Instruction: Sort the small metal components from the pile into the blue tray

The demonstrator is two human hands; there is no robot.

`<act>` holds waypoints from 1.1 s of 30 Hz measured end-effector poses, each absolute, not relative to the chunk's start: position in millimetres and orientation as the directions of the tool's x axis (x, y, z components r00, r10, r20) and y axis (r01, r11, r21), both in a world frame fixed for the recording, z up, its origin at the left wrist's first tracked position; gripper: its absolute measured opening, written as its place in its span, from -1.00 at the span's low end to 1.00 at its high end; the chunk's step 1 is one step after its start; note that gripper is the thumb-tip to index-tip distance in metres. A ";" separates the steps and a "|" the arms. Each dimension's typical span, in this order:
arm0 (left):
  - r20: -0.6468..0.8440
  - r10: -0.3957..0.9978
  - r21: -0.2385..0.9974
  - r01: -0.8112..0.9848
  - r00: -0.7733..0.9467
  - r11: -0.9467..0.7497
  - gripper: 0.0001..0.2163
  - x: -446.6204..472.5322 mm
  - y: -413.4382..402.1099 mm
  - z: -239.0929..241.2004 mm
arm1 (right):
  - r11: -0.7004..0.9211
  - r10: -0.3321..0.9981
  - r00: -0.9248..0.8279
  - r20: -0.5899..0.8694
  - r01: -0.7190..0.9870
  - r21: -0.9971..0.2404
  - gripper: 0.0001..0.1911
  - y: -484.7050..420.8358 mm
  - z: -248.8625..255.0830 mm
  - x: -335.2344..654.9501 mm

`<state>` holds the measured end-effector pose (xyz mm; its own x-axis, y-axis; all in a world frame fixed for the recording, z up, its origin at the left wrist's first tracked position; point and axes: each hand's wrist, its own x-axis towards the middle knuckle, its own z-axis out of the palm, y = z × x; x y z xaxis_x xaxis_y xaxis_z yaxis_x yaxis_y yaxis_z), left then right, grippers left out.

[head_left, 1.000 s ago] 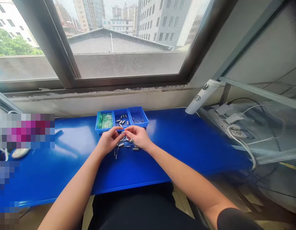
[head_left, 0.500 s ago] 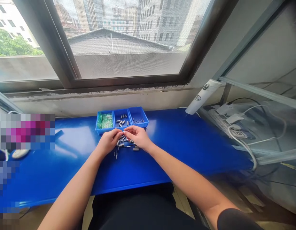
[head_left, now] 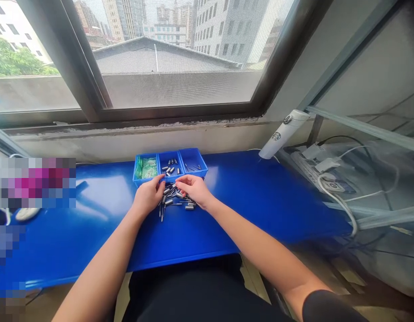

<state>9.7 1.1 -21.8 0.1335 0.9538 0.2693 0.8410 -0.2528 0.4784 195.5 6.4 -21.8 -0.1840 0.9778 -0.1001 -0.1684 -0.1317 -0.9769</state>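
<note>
My left hand [head_left: 148, 195] is at the front left of the parts box, its thumb and index finger a little apart and nothing visible between them. Close to its right, my right hand [head_left: 196, 191] has its thumb and fingertips pinched together; whatever they hold is too small to make out. Beneath and between both hands, a loose pile of small metal cylinders and thin rods [head_left: 169, 202] lies on the blue table [head_left: 180, 237]. Just behind the hands stands a blue three-compartment box [head_left: 204, 171].
Green-tinted plastic bags [head_left: 148, 168] fill the box's left compartment. Short metal cylinders [head_left: 171, 170] lie in the middle one, thin rods [head_left: 193, 168] in the right. A white flask [head_left: 282, 136] leans at the back right, near a power strip [head_left: 323, 172]. A blurred-out area covers the left.
My hands were together at the fingertips over the pile and have now moved apart. The left thumb and index finger have parted; the right fingers remain pinched.
</note>
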 end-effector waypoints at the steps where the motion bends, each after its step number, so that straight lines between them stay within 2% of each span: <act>1: 0.269 0.954 0.478 0.842 0.132 -0.251 -0.65 9.8 0.9 -21.3 | -0.130 0.977 -0.187 -0.099 -0.163 -0.978 -0.65 6.8 -22.5 195.7; 10: 0.267 0.954 0.501 0.826 0.138 -0.260 -0.65 9.1 1.9 -22.0 | -0.117 0.974 -0.207 -0.097 -0.089 -0.989 -0.70 8.9 -27.5 196.4; 14: 0.268 0.953 0.508 0.820 0.141 -0.264 -0.65 8.8 2.3 -22.2 | -0.032 0.978 -0.210 -0.001 -0.142 -0.989 -0.69 9.6 -28.0 196.3; 19: 0.268 0.953 0.521 0.811 0.141 -0.266 -0.65 9.0 2.1 -22.5 | 0.078 0.959 -0.256 0.125 -0.187 -0.979 -0.30 10.5 -29.7 197.5; 21: 0.263 0.954 0.524 0.809 0.142 -0.265 -0.64 9.1 1.9 -22.5 | 0.116 0.955 -0.261 0.139 -0.102 -0.988 -0.39 9.7 -29.5 198.6; 25: 0.254 0.958 0.524 0.813 0.135 -0.254 -0.65 8.8 1.6 -22.3 | 0.247 0.948 -0.243 0.205 0.160 -0.956 -0.78 5.8 -26.7 200.9; 29: 0.255 0.958 0.528 0.810 0.135 -0.255 -0.64 8.3 2.0 -23.5 | 0.369 0.911 -0.319 0.262 0.345 -0.863 -0.81 2.8 -25.5 202.3; 33: 0.271 0.953 0.537 0.800 0.136 -0.267 -0.64 7.6 2.8 -25.6 | 0.506 0.842 -0.443 0.306 0.458 -0.730 -0.79 2.8 -26.7 202.8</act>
<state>7.6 2.8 -25.6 0.1360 0.9530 0.2706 0.8004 -0.2667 0.5369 202.8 2.8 -26.7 -0.4433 0.8425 0.3061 0.4582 0.5065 -0.7305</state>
